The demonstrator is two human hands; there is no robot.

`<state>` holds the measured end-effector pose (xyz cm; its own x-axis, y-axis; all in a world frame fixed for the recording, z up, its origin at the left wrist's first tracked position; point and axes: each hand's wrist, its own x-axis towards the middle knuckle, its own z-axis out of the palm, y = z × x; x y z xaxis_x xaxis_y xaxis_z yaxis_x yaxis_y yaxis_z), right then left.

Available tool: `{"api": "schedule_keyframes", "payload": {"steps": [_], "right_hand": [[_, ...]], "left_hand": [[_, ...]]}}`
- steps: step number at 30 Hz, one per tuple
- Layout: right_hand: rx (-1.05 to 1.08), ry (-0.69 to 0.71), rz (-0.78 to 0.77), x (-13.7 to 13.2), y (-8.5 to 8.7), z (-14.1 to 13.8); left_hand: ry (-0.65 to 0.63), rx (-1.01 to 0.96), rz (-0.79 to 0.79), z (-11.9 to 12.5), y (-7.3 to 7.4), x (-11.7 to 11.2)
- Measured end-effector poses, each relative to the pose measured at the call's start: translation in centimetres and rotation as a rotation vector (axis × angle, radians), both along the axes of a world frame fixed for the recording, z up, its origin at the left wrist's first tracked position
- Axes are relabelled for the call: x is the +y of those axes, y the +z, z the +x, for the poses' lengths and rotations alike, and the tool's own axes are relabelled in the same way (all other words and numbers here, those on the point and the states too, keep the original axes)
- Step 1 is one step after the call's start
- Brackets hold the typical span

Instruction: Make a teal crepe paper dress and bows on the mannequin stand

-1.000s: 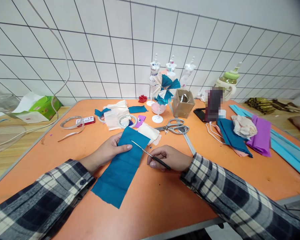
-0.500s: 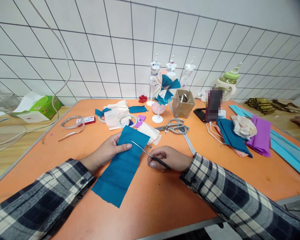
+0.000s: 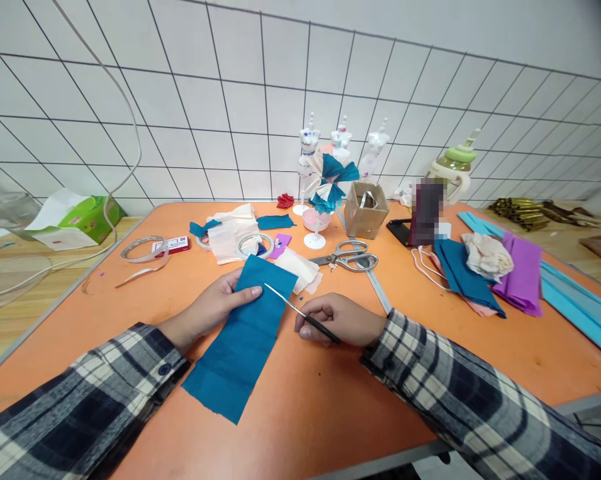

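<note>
A long strip of teal crepe paper (image 3: 240,347) slants over the orange table, its torn-looking lower end toward me. My left hand (image 3: 217,297) pinches its upper left edge, thumb on top. In my right hand (image 3: 337,319) is a pair of small scissors (image 3: 323,328) with black handles, fingers wrapped round them. The thin blades cross the strip's right edge, and their tip lies over the paper close to my left thumb. Whether the blades are cutting, I cannot tell. Behind the strip lie cream paper pieces (image 3: 300,268) and large metal scissors (image 3: 350,256).
Tape rolls (image 3: 145,248) and a red-white box (image 3: 171,247) lie at the left. Small mannequin stands (image 3: 310,143), a teal-cream paper figure (image 3: 330,177) and a brown box (image 3: 366,210) stand at the back. Folded teal paper (image 3: 467,273) and purple paper (image 3: 523,273) lie at the right.
The view has tilted slightly, so the background sits a little lower. Both hands, the teal strip and the scissors keep nearly the same positions.
</note>
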<state>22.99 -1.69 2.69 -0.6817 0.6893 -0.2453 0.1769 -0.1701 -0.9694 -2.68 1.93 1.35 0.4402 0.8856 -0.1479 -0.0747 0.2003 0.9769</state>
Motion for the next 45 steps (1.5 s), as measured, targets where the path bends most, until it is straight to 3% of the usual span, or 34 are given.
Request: {"api": "schedule_keyframes", "payload": {"steps": [7, 27, 37, 45], "right_hand": [[0.021, 0.041, -0.003, 0.09, -0.56, -0.10], [-0.002, 0.010, 0.012, 0.07, 0.16, -0.04], [-0.022, 0.048, -0.022, 0.00, -0.30, -0.07], [-0.016, 0.041, 0.008, -0.09, 0.24, -0.21]], "left_hand": [[-0.004, 0.002, -0.002, -0.03, 0.04, -0.12], [-0.054, -0.012, 0.030, -0.14, 0.29, -0.14], [-0.060, 0.088, 0.075, -0.24, -0.08, 0.05], [-0.051, 0.136, 0.091, -0.03, 0.61, -0.24]]}}
